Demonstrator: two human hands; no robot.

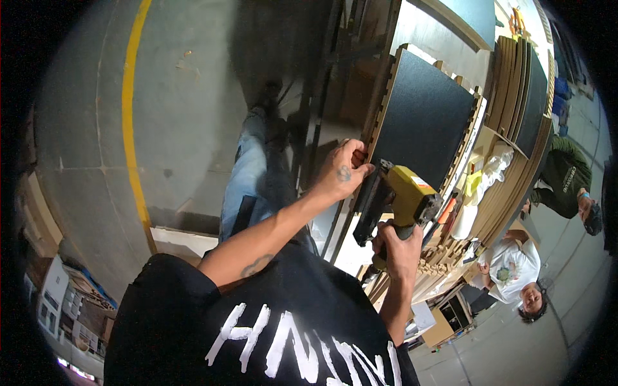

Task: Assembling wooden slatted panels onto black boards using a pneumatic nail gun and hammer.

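Note:
My right hand (400,244) is wrapped round the handle of a yellow and black air stapler (411,195). The tool's nose rests at the near edge of a dark panel (425,106) with a notched wooden frame. At the panel's near left corner, my left hand (347,168) grips the edge, its fingers curled and partly hidden, the thumb pointing toward the stapler's nose. A hose fitting (372,273) hangs below the stapler handle.
Stacked brown boards (508,90) stand along the bench's right side. Near them lie a white bottle (465,222), crumpled plastic (499,161) and many wood strips (444,264). Two people are beyond the bench, one in a white shirt (515,264). A yellow line (132,128) crosses the floor at left.

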